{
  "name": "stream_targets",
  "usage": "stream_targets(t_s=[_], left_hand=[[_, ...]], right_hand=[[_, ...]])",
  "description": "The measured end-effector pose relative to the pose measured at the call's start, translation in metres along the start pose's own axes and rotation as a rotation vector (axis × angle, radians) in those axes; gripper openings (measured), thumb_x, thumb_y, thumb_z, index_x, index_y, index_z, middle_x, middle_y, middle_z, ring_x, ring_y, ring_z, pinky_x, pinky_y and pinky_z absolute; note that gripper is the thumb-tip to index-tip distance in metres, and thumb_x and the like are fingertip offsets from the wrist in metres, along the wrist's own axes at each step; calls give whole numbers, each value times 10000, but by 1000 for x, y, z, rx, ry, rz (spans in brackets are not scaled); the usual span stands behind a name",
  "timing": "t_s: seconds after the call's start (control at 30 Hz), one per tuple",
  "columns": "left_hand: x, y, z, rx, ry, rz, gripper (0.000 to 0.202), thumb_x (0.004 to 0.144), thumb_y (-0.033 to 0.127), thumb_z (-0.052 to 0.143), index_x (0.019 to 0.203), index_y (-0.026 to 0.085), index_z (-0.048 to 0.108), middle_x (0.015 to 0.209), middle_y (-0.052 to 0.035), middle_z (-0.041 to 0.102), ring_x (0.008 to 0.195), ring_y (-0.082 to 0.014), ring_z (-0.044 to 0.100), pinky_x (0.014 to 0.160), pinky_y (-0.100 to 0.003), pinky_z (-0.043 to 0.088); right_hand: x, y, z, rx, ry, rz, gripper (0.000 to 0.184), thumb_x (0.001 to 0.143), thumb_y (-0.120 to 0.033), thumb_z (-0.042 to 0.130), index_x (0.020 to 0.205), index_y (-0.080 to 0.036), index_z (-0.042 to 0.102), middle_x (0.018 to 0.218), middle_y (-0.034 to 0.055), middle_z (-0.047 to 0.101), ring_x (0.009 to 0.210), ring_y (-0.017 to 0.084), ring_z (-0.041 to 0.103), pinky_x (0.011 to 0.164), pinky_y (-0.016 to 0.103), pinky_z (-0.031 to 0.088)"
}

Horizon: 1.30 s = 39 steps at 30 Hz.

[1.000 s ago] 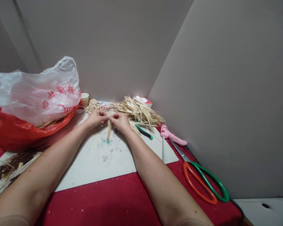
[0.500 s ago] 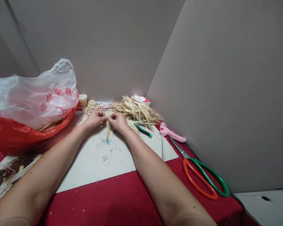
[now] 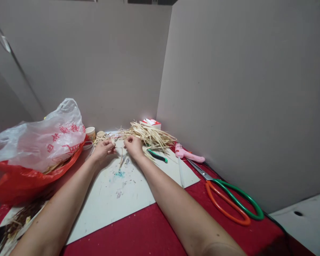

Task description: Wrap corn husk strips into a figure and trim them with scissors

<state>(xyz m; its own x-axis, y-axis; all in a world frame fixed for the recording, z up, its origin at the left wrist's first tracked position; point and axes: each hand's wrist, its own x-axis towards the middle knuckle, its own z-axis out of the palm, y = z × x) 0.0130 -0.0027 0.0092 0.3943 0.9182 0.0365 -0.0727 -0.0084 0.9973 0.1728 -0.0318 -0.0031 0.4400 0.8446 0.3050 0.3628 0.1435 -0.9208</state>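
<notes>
My left hand (image 3: pixel 104 149) is closed in a pinch above the white board (image 3: pixel 109 202); a small pale bit shows at its fingertips, too blurred to name. Across a narrow gap, my right hand (image 3: pixel 133 145) pinches with thumb and forefinger. From its fingertips a thin dried husk strip (image 3: pixel 121 160) seems to hang toward the board, its upper end hard to make out. Just behind the right hand lies a heap of dried husk strips (image 3: pixel 154 135). Green-and-black handled pliers (image 3: pixel 158 156) rest beside the right wrist, partly under the strips.
A red-and-white plastic bag (image 3: pixel 61 142) bulges at left, near a paper cup (image 3: pixel 90 133). A red-and-white box (image 3: pixel 152 123) stands behind the husks. On the right lie a pink glue gun (image 3: pixel 189 154) and large scissors (image 3: pixel 226 192) on the red cloth (image 3: pixel 128 231), along the grey wall (image 3: pixel 242 89).
My hands have moved apart, the left one away from the strip. The husk that showed broad between both hands now looks thin. The camera view has tilted up.
</notes>
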Motion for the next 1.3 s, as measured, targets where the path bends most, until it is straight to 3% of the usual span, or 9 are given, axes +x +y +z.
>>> stream_targets(t_s=[0.17, 0.4, 0.5, 0.6, 0.7, 0.83, 0.93, 1.07, 1.3], left_hand=[[8, 1, -13, -157, 120, -42, 211, 673, 166, 730, 635, 134, 524, 689, -69, 673, 591, -119, 638, 543, -216, 549], [16, -10, -23, -212, 200, -37, 234, 701, 148, 724, 636, 135, 499, 609, -42, 641, 551, -107, 626, 528, -209, 553], [16, -10, -21, -239, 184, -39, 249, 664, 163, 761, 640, 132, 515, 614, -28, 622, 583, -117, 636, 538, -213, 553], [13, -7, -14, -242, 140, -36, 255, 614, 189, 804, 672, 129, 562, 654, -10, 607, 636, -124, 637, 540, -216, 544], [7, -4, -6, -204, 77, -19, 257, 599, 242, 826, 715, 136, 623, 667, 8, 585, 629, -94, 587, 524, -185, 505], [1, -2, 3, -165, 2, 4, 281, 563, 276, 853, 709, 134, 658, 648, 15, 559, 595, -66, 519, 500, -151, 432], [0, -2, 5, -167, -23, -24, 305, 542, 265, 865, 741, 134, 675, 662, 8, 562, 589, -68, 515, 495, -160, 419], [0, -4, 4, -176, -62, -85, 432, 623, 261, 824, 1024, 169, 691, 852, -51, 646, 608, -78, 549, 512, -195, 459], [4, -16, -3, -120, -14, -116, 316, 684, 207, 763, 975, 124, 672, 857, -87, 659, 554, -71, 547, 512, -219, 476]], right_hand=[[21, -15, -31, 670, 395, 156, 50, 738, -220, 495, 731, -207, 447, 676, 6, 651, 628, 144, 647, 603, 264, 529], [37, -49, -124, 589, 778, 31, 183, 864, -270, 361, 1032, -285, 430, 1053, 58, 651, 891, 192, 675, 738, 365, 579], [32, -58, -130, 459, 647, -49, 157, 857, -286, 412, 999, -286, 479, 923, 40, 654, 777, 184, 654, 597, 312, 538], [19, -58, -97, 364, 152, -32, 62, 763, -219, 574, 786, -223, 517, 678, -8, 593, 541, 121, 547, 438, 224, 378], [1, -48, -50, 225, -314, 63, 157, 710, -167, 629, 639, -189, 491, 531, -51, 508, 459, 79, 464, 422, 187, 309], [-17, -35, -16, 248, -489, 169, 162, 689, -135, 604, 638, -191, 461, 540, -43, 558, 417, 64, 420, 394, 170, 273], [-19, -35, -19, 306, -480, 213, 122, 676, -138, 581, 677, -193, 471, 600, -11, 628, 415, 60, 402, 389, 168, 271], [6, -47, -48, 221, -242, 94, 179, 687, -167, 565, 865, -178, 581, 658, -8, 659, 439, 76, 432, 441, 193, 342], [78, -79, -110, -665, 95, -231, 197, 775, -212, 565, 911, -193, 706, 890, 79, 722, 808, 205, 639, 711, 304, 462]])
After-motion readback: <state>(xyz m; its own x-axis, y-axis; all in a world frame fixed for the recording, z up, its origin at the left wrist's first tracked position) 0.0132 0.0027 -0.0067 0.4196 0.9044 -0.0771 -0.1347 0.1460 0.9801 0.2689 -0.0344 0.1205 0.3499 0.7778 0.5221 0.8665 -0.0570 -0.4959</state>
